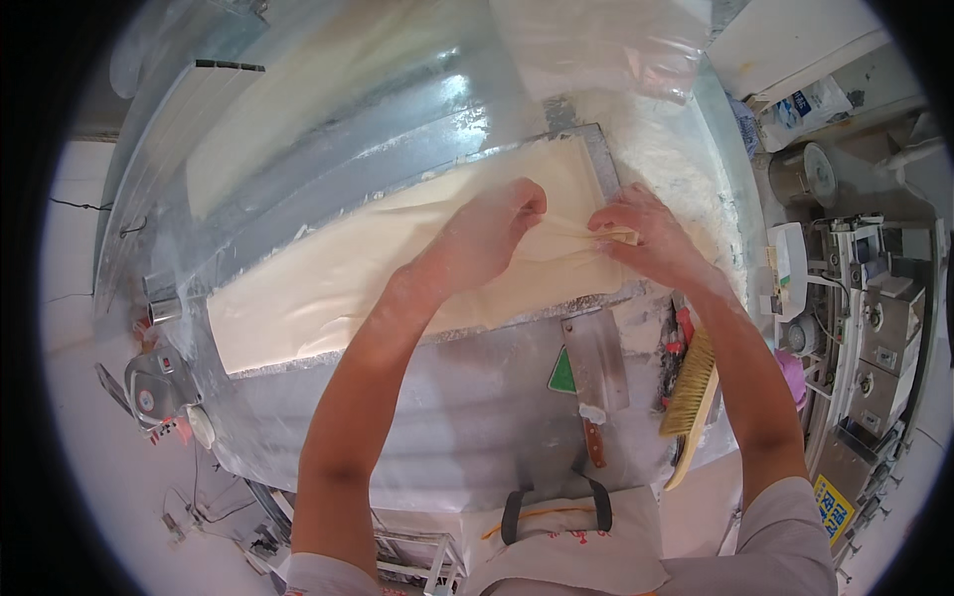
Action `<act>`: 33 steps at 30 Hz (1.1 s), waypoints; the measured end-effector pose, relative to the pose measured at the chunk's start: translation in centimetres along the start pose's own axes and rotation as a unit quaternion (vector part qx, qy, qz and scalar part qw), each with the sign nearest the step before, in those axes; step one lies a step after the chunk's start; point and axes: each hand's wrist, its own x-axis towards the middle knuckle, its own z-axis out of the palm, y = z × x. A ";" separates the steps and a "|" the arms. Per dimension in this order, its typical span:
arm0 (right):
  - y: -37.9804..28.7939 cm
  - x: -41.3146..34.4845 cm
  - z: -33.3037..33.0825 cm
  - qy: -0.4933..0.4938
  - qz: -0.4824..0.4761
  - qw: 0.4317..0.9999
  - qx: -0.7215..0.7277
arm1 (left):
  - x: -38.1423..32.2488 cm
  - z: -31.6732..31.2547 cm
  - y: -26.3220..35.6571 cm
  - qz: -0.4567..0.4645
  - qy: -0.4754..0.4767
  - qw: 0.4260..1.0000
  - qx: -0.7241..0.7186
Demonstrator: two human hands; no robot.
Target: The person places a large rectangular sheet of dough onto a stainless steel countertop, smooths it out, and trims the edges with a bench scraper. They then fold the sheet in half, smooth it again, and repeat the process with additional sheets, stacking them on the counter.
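Note:
Layers of thin pale dough sheet [320, 283] lie along a long flat board [601, 156], whose dark edges show around them. At the right end, my right hand [656, 235] pinches a gathered fold of the sheet between thumb and fingers. My left hand [496, 227] is over the dough to the left of it, fingers curled down. Creases run through the sheet between both hands. Whether the left fingertips grip any dough is hidden by the hand itself.
Towards me on the metal table [462, 395] lie a broad cleaver [600, 354], a green triangular scraper [563, 372] and a wooden-handled bench brush [689, 387]. Loose flour [671, 156] covers the far right. Clear plastic sheeting [604, 45] hangs beyond; machinery [887, 320] stands right.

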 end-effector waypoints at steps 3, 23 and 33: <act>0.2 0.6 0.1 0.022 -0.012 0.997 0.067 | 0.8 -0.7 0.0 0.009 -0.004 1.000 -0.029; 5.8 9.8 -2.8 -0.085 0.185 0.962 0.182 | 8.2 1.4 -7.6 0.079 0.188 0.976 -0.070; 5.4 10.2 -1.4 -0.027 0.166 0.983 0.070 | 8.4 2.0 -9.4 0.118 0.224 0.967 0.006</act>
